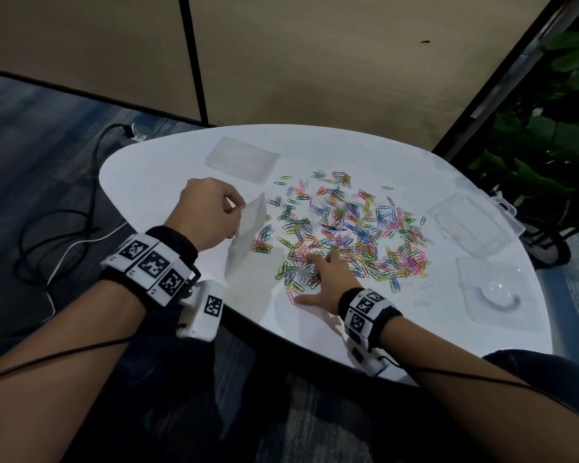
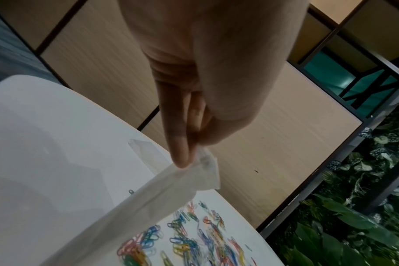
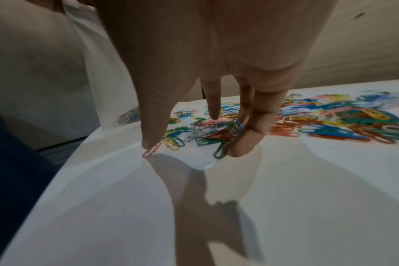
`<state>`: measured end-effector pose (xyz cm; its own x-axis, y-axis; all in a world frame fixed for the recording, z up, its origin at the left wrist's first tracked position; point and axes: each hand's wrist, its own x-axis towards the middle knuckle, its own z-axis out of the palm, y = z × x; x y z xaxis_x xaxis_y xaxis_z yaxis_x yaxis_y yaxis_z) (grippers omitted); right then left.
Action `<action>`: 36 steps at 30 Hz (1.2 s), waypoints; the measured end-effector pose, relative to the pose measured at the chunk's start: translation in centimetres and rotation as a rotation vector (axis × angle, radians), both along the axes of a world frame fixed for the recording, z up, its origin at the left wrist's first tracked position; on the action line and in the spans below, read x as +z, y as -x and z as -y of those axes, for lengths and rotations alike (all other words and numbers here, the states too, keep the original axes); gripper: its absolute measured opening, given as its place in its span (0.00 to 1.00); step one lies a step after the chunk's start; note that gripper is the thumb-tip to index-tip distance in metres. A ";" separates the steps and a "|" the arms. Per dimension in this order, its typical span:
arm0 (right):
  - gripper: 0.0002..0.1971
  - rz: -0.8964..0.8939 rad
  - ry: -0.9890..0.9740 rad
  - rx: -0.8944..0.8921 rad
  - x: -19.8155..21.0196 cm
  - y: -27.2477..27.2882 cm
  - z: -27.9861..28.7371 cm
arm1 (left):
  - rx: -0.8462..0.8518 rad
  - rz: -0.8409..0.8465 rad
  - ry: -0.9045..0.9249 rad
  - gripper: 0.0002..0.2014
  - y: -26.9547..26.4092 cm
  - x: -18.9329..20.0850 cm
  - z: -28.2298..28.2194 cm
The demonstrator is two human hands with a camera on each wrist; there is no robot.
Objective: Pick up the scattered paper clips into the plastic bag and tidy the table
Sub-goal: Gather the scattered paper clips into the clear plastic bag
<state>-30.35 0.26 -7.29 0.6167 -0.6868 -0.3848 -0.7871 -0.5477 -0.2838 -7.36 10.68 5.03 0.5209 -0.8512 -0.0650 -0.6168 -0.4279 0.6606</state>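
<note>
Gathering step: your left hand (image 1: 208, 213) pinches the translucent plastic bag (image 1: 246, 233) by its rim above the white table (image 1: 154, 182), your right hand (image 1: 326, 282) spreads its fingers (image 3: 251, 129) over the scattered multicoloured paper clips (image 1: 348, 228); next, I judge, rake a cluster and lift it to the bag's mouth.

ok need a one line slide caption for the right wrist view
Right hand rakes a cluster of coloured paper clips across the white table.

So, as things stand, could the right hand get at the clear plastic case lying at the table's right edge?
Probably yes. The right hand rests on the paper clips, fingers spread. The clear plastic case lies beyond the pile on that hand's own side, with only flat clips and bare table between them.
</note>
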 end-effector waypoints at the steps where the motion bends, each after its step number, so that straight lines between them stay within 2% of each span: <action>1: 0.45 -0.016 0.033 0.028 -0.1 -0.3 -0.1 | -0.002 0.012 -0.016 0.05 -0.2 -0.1 -0.2; 3: 0.34 -0.017 0.089 0.061 -0.3 -0.9 -0.2 | -0.006 0.021 -0.047 0.05 -0.2 -0.3 -0.4; 6: 0.14 0.071 0.132 0.078 -0.5 -1.3 0.1 | -0.027 0.010 -0.085 0.06 0.2 -0.6 -0.3; 9: 0.08 0.091 0.138 0.086 -0.3 -1.1 0.7 | -0.064 0.001 -0.128 0.08 0.9 -1.0 0.2; 12: 0.07 0.162 0.067 -0.075 0.5 -0.7 2.1 | -0.092 0.018 -0.166 0.11 1.5 -1.2 0.6; 15: 0.06 0.279 -0.213 -0.378 0.7 0.0 4.0 | -0.107 0.023 -0.207 0.13 1.9 -1.6 0.8; 17: 0.08 0.445 -0.445 -0.532 1.0 0.4 5.0 | -0.106 0.013 -0.219 0.14 2.0 -1.7 1.0; 21: 0.10 0.911 -0.905 -0.662 4.6 -1.0 5.0 | -0.093 -0.007 -0.201 0.12 2.0 -1.8 1.4; 23: 0.14 1.016 -1.017 -0.635 6.8 -2.4 4.2 | -0.095 -0.009 -0.187 0.12 2.2 -1.8 1.6; 25: 0.13 1.035 -1.061 -0.576 8.1 -3.9 3.3 | -0.091 -0.013 -0.164 0.13 2.2 -2.0 1.8; 28: 0.10 0.959 -1.012 -0.540 8.3 -6.1 2.0 | -0.077 -0.017 -0.114 0.11 2.3 -2.2 1.9; 33: 0.11 0.721 -0.730 -0.467 7.4 -8.8 0.9 | -0.057 -0.036 -0.050 0.09 2.1 -2.2 1.7; 36: 0.12 0.597 -0.537 -0.353 7.0 -10.1 1.3 | -0.045 -0.060 -0.030 0.09 1.6 -2.3 1.5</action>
<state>-20.21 -1.01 -0.27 0.6037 -0.6941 -0.3921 -0.5233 0.0260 -0.8517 -9.00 9.15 2.77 0.4765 -0.8709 -0.1205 -0.5954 -0.4204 0.6847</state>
